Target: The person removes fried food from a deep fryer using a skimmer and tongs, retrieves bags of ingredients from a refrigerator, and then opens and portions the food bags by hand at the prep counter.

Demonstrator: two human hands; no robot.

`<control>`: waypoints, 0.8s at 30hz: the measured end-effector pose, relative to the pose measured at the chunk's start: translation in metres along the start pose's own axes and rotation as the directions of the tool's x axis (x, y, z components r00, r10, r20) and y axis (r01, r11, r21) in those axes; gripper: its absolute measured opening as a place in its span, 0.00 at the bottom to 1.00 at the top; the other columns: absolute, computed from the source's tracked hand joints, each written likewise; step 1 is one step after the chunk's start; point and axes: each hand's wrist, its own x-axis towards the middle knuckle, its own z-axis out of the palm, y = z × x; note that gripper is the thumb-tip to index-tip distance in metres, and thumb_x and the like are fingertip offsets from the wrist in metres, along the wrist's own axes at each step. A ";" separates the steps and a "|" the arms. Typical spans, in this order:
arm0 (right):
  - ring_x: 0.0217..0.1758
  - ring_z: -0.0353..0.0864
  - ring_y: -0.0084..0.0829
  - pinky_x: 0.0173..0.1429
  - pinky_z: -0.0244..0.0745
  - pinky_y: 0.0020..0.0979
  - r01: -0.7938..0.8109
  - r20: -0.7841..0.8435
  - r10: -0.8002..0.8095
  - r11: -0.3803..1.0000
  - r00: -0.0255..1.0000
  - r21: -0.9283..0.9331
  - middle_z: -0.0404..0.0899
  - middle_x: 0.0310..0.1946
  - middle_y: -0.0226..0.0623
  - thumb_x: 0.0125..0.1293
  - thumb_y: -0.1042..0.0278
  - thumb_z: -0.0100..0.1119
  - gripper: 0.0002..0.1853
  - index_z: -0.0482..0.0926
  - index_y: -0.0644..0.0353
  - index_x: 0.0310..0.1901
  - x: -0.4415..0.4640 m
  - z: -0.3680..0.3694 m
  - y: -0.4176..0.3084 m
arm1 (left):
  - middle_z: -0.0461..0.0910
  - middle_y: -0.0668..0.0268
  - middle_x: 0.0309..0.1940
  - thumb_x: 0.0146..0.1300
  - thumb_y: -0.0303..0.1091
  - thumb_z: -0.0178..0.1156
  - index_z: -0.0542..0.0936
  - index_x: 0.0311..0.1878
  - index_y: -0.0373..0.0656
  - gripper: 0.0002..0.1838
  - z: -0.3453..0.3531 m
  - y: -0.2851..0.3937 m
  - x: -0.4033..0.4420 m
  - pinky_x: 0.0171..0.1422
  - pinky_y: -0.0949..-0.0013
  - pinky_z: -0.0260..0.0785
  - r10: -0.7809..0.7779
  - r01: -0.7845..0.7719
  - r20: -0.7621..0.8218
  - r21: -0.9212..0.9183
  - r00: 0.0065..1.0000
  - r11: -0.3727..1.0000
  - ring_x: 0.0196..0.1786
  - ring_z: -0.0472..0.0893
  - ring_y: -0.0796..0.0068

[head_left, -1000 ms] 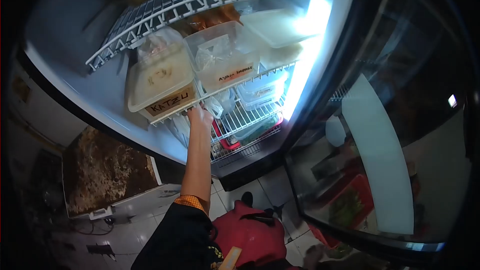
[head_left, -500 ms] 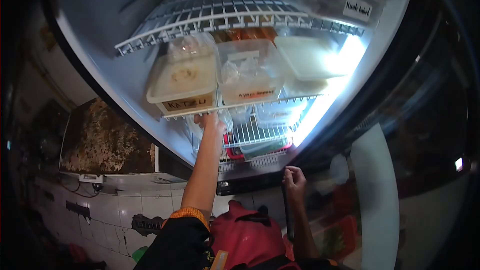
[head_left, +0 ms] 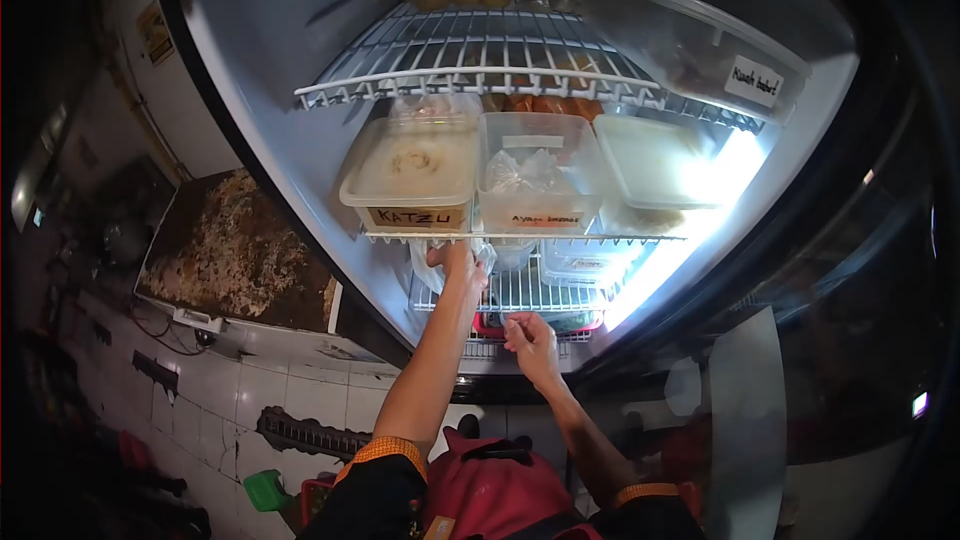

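Two grips: left hand [head_left: 460, 262] at a half-hidden plastic bag [head_left: 486, 253], I cannot tell; right hand [head_left: 532, 342], narrow.

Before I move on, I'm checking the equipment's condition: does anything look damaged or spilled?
Yes: the low cabinet's top, left of the open fridge, looks damaged, with blotchy brown patches like rust or peeling. Nearby floor tiles show dark cracks. The KATZU tub sits upright; I see no spill around it.
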 end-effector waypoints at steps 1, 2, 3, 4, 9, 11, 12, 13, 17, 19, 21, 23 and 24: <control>0.29 0.77 0.22 0.33 0.72 0.25 -0.008 -0.038 0.009 1.000 0.999 0.013 0.76 0.26 0.35 0.61 0.68 0.57 0.10 0.76 0.66 0.39 0.004 -0.001 -0.005 | 0.70 0.65 0.45 0.59 0.40 0.57 0.61 0.53 0.53 0.22 -0.003 -0.003 0.005 0.37 0.65 0.72 0.000 0.005 0.091 -0.060 0.996 0.998 0.43 0.75 0.65; 0.29 0.77 0.22 0.33 0.72 0.25 -0.007 -0.035 0.007 1.000 0.999 0.006 0.76 0.26 0.35 0.61 0.68 0.57 0.10 0.76 0.66 0.39 0.008 -0.003 -0.013 | 0.70 0.65 0.45 0.59 0.39 0.57 0.61 0.53 0.53 0.22 -0.004 -0.005 0.010 0.38 0.64 0.72 0.006 0.016 0.181 -0.117 0.983 0.993 0.43 0.75 0.65; 0.32 0.77 0.26 0.36 0.73 0.27 0.155 -0.134 -0.180 0.972 0.975 -0.178 0.77 0.29 0.38 0.61 0.69 0.57 0.11 0.75 0.66 0.42 0.013 -0.004 -0.025 | 0.70 0.65 0.44 0.58 0.40 0.57 0.63 0.53 0.54 0.20 0.000 -0.004 -0.002 0.40 0.65 0.71 0.040 -0.023 0.117 -0.144 0.992 0.989 0.44 0.74 0.66; 0.35 0.78 0.31 0.39 0.73 0.30 0.292 -0.190 -0.378 0.884 0.906 -0.365 0.77 0.31 0.41 0.60 0.71 0.57 0.12 0.74 0.66 0.44 0.021 -0.005 -0.038 | 0.70 0.65 0.44 0.58 0.40 0.57 0.63 0.53 0.54 0.20 0.002 -0.002 -0.002 0.40 0.65 0.71 0.044 -0.025 0.116 -0.155 0.992 0.988 0.44 0.74 0.66; 0.45 0.77 0.38 0.46 0.73 0.34 0.412 -0.019 -0.495 0.743 0.869 -0.527 0.75 0.42 0.47 0.61 0.71 0.56 0.18 0.68 0.65 0.52 0.053 -0.010 -0.079 | 0.70 0.69 0.45 0.55 0.40 0.60 0.59 0.54 0.58 0.26 -0.004 0.000 -0.015 0.41 0.64 0.68 -0.035 0.045 0.068 -0.153 0.997 0.987 0.44 0.72 0.72; 0.48 0.76 0.41 0.48 0.72 0.36 0.250 -0.023 -0.299 0.836 0.954 -0.488 0.72 0.47 0.51 0.60 0.66 0.58 0.23 0.66 0.68 0.54 0.064 -0.007 -0.066 | 0.71 0.69 0.43 0.56 0.39 0.58 0.57 0.54 0.57 0.26 -0.005 0.020 -0.050 0.39 0.65 0.69 -0.034 0.033 -0.012 -0.069 0.999 0.997 0.43 0.74 0.72; 0.48 0.76 0.41 0.48 0.72 0.36 0.258 -0.021 -0.307 0.833 0.951 -0.490 0.72 0.47 0.51 0.60 0.66 0.58 0.23 0.66 0.68 0.54 0.068 -0.005 -0.050 | 0.71 0.69 0.43 0.56 0.39 0.58 0.57 0.54 0.57 0.26 -0.007 0.024 -0.057 0.39 0.65 0.69 -0.033 0.032 -0.005 -0.075 0.999 0.997 0.43 0.74 0.72; 0.48 0.75 0.38 0.49 0.72 0.34 0.155 -0.113 -0.220 0.897 0.969 -0.414 0.72 0.48 0.48 0.62 0.61 0.56 0.25 0.65 0.67 0.56 0.073 -0.001 -0.030 | 0.72 0.68 0.43 0.57 0.39 0.57 0.57 0.54 0.55 0.25 -0.011 0.026 -0.059 0.38 0.66 0.71 -0.025 0.033 0.089 -0.087 0.996 0.996 0.43 0.75 0.71; 0.51 0.68 0.34 0.57 0.62 0.34 -0.107 -0.140 0.109 0.994 0.984 0.023 0.67 0.52 0.42 0.64 0.45 0.51 0.31 0.64 0.64 0.59 0.073 0.008 -0.068 | 0.72 0.64 0.45 0.60 0.36 0.54 0.56 0.56 0.48 0.23 -0.024 0.037 -0.063 0.39 0.64 0.75 -0.013 0.058 0.324 -0.129 0.946 0.990 0.44 0.78 0.67; 0.58 0.60 0.33 0.62 0.52 0.40 -0.259 -0.060 0.280 0.937 0.958 0.233 0.63 0.55 0.39 0.64 0.44 0.49 0.32 0.62 0.61 0.60 0.080 0.004 -0.073 | 0.72 0.64 0.45 0.60 0.35 0.54 0.57 0.56 0.47 0.23 -0.024 0.036 -0.061 0.40 0.64 0.75 -0.013 0.048 0.241 -0.138 0.971 0.989 0.44 0.78 0.67; 0.59 0.59 0.33 0.63 0.52 0.41 -0.224 -0.054 0.242 0.949 0.969 0.221 0.63 0.55 0.38 0.64 0.45 0.48 0.32 0.60 0.60 0.61 0.077 0.007 -0.087 | 0.73 0.63 0.46 0.60 0.37 0.56 0.60 0.56 0.46 0.23 -0.019 0.041 -0.063 0.42 0.61 0.75 0.034 0.043 0.358 -0.204 0.933 0.978 0.44 0.78 0.66; 0.62 0.56 0.35 0.64 0.48 0.45 -0.222 -0.068 0.236 0.959 0.969 0.177 0.62 0.55 0.38 0.64 0.47 0.46 0.31 0.56 0.58 0.62 0.075 0.009 -0.104 | 0.73 0.63 0.47 0.59 0.38 0.57 0.62 0.55 0.46 0.23 -0.018 0.051 -0.077 0.44 0.60 0.75 0.019 0.072 0.364 -0.236 0.931 0.969 0.45 0.78 0.65; 0.62 0.56 0.35 0.64 0.48 0.45 -0.223 -0.068 0.238 0.959 0.969 0.177 0.62 0.55 0.38 0.64 0.47 0.46 0.31 0.56 0.58 0.62 0.083 0.009 -0.099 | 0.73 0.62 0.48 0.59 0.39 0.59 0.64 0.55 0.45 0.23 -0.019 0.056 -0.084 0.46 0.59 0.74 0.012 0.095 0.369 -0.270 0.929 0.958 0.46 0.77 0.64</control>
